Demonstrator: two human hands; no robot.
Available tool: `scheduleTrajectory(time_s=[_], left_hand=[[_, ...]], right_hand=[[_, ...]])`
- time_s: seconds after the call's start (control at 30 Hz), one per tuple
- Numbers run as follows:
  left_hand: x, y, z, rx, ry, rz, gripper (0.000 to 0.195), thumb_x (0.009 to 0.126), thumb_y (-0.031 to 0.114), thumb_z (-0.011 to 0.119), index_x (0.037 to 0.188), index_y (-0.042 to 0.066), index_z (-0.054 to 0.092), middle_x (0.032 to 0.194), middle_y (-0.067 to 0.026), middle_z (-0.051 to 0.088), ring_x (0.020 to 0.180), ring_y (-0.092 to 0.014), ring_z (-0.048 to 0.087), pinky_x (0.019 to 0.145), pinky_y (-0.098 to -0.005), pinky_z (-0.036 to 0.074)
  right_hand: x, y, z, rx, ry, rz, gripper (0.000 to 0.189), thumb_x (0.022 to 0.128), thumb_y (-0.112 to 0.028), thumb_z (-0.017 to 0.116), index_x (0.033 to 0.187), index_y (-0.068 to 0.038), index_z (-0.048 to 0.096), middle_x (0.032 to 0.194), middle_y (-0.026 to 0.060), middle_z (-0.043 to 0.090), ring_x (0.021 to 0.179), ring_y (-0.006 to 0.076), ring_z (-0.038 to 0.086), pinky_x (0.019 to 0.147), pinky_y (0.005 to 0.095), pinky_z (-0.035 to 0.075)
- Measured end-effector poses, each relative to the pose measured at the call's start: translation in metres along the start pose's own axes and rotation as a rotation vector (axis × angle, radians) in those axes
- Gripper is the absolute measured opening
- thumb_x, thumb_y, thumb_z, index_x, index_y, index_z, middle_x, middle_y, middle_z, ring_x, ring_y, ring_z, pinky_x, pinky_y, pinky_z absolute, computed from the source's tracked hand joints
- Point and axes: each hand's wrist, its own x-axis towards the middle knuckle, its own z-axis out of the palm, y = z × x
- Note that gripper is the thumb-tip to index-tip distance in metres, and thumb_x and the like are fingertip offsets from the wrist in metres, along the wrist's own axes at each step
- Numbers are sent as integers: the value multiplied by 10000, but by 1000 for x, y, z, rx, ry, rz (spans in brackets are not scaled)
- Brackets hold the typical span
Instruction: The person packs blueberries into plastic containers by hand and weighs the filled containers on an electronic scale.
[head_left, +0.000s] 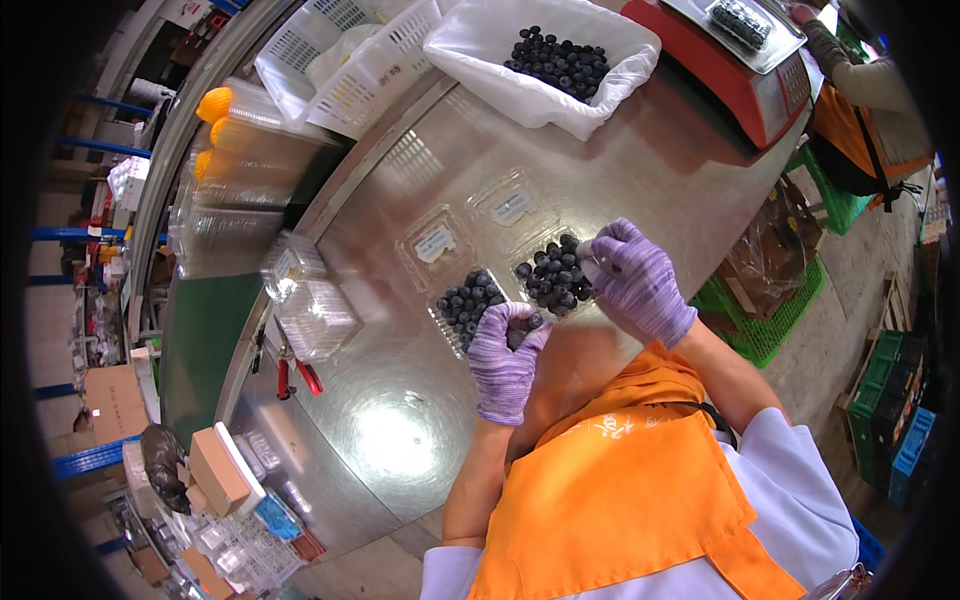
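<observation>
Two clear plastic clamshell boxes with raised lids stand on the steel table before me, both holding blueberries. My left hand (508, 362), in a purple knitted glove, is at the near edge of the left box's blueberries (469, 304). It holds a loose blueberry (534, 321) between thumb and fingers. Gloved alike, my right hand (636, 276) reaches over the right edge of the other box's blueberries (556, 276). Its thumb and fingertips are close together; whether a berry is between them I cannot tell. Behind the boxes lie their lids, the left lid (437, 244) and the right lid (513, 208), each bearing a label.
A white-lined crate (480, 64) of blueberries stands at the far side, beside a red scale (720, 82) bearing a filled box. Stacked empty clamshells (311, 304) and red-handled pliers (296, 376) lie left. A white basket (367, 71) is beyond. Another person (870, 112) is at the upper right.
</observation>
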Motion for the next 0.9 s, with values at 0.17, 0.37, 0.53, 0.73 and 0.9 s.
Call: scheduleTrajectory(time_s=[0.17, 0.37, 0.53, 0.73, 0.9], left_hand=[[-8, 2, 2, 174, -90, 161, 351, 764, -69, 715, 1081, 54, 629, 965, -86, 658, 855, -194, 664, 785, -310, 542], [6, -1, -30, 238, 79, 7, 285, 876, 155, 709, 1145, 75, 656, 1000, -90, 646, 870, -196, 641, 769, -324, 540], [34, -12, -48, 672, 70, 117, 285, 887, 222, 681, 1130, 75, 675, 1031, -102, 637, 895, -255, 659, 805, -378, 536], [52, -1, -46, 760, 10, -28, 277, 785, 194, 758, 1033, 82, 705, 913, -92, 639, 768, -221, 639, 752, -356, 530], [58, 0, -50, 853, 1, -17, 292, 755, 194, 773, 1007, 66, 699, 915, -97, 654, 770, -215, 648, 751, -345, 532]], right_hand=[[-14, -31, 0, 272, -470, 26, 317, 804, -175, 768, 1084, -56, 678, 808, 120, 636, 720, 254, 638, 655, 344, 513], [37, -23, -29, 188, -148, -104, 213, 804, -141, 753, 986, -64, 673, 861, 150, 649, 739, 298, 662, 687, 358, 549], [96, -29, -53, 61, 237, -215, 450, 848, -199, 748, 1255, -95, 587, 983, 66, 648, 706, 165, 635, 642, 300, 558], [51, -42, -10, 100, -170, -190, 222, 849, -177, 683, 1032, -53, 659, 905, 151, 641, 796, 341, 646, 717, 396, 538], [43, -37, 48, -4, -325, -236, 197, 881, -197, 618, 1018, -66, 673, 923, 143, 636, 826, 353, 649, 732, 433, 536]])
